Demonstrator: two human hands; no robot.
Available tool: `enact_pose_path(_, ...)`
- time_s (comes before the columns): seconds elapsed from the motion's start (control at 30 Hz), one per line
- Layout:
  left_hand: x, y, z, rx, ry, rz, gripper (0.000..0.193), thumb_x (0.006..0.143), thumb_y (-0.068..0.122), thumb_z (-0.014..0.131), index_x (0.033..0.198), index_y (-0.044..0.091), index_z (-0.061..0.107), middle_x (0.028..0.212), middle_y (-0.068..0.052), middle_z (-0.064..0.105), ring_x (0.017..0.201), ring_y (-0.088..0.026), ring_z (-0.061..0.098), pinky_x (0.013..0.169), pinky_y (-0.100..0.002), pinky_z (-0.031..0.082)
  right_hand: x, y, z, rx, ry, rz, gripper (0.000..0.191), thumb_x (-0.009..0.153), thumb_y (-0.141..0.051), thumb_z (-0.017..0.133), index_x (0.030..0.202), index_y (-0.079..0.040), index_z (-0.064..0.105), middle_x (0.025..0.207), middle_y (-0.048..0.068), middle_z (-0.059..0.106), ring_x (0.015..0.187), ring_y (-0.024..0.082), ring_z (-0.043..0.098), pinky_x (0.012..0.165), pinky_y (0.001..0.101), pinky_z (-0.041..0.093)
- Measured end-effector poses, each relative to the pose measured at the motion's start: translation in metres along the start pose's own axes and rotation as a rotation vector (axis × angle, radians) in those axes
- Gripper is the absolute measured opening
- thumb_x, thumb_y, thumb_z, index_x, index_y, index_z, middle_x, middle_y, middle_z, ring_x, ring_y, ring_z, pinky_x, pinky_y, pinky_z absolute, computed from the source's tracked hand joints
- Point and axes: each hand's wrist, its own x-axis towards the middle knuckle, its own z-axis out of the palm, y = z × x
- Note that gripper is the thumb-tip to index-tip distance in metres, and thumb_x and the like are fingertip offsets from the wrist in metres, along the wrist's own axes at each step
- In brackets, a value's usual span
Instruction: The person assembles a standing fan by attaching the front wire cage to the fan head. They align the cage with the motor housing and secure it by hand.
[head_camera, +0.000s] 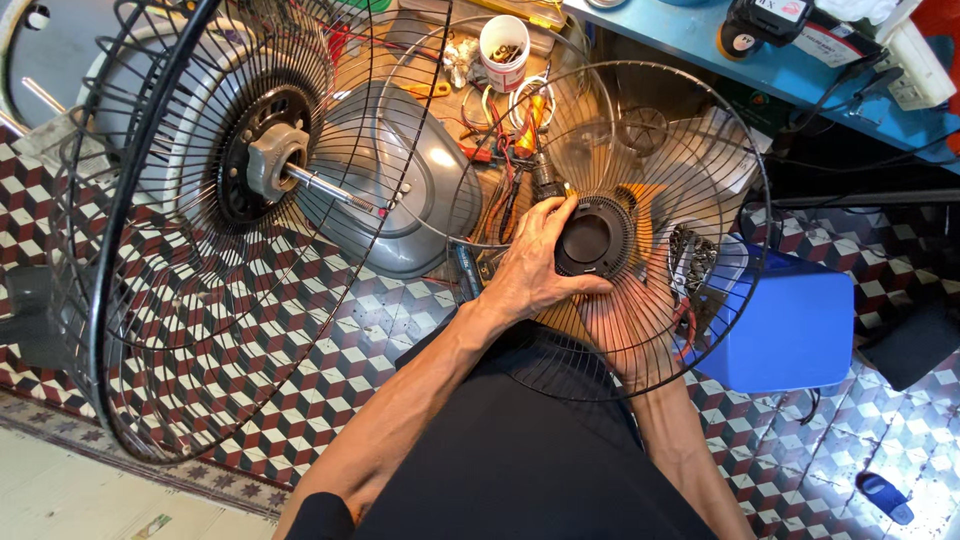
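Observation:
I hold a round wire fan guard (700, 150) in front of me, tilted toward the camera. My left hand (530, 265) grips its black centre hub (590, 240) from the front. Behind the wires, my right hand (625, 330) supports the guard from below. To the left stands the fan's rear wire cage (110, 300) with the motor's grey collar and bare metal shaft (325, 188) sticking out. No blade sits on the shaft.
A grey plastic fan base (420, 190) lies on the patterned tile floor (330, 350). A white cup of small parts (504, 50), wires and tools lie beyond it. A blue box (790, 330) stands at right, a blue bench (700, 45) above.

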Motion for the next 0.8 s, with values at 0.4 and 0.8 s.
enact_pose_path(0.4,0.002,0.024,-0.010,0.003,-0.002,-0.011,0.118,0.069,0.054,0.092,0.157,0.000,0.034,0.157,-0.024,0.039,0.147,-0.042,0.040,0.122,-0.049,0.036,0.000,-0.014,0.003,-0.348,0.134,-0.055,0.058,0.111,-0.048,0.038,0.150,-0.006,0.049,0.146,0.012,0.057,0.130,0.025,0.057,0.107,0.0416,0.051)
enact_pose_path(0.8,-0.005,0.022,-0.015,-0.076,0.016,-0.011,0.124,0.075,0.047,0.089,0.165,0.002,0.018,0.171,-0.028,0.018,0.161,-0.041,0.019,0.129,-0.047,0.027,-0.004,-0.026,-0.001,-0.574,0.131,-0.004,0.046,0.115,-0.036,0.041,0.141,-0.001,0.057,0.129,0.014,0.068,0.109,0.023,0.069,0.093,0.0403,0.057)
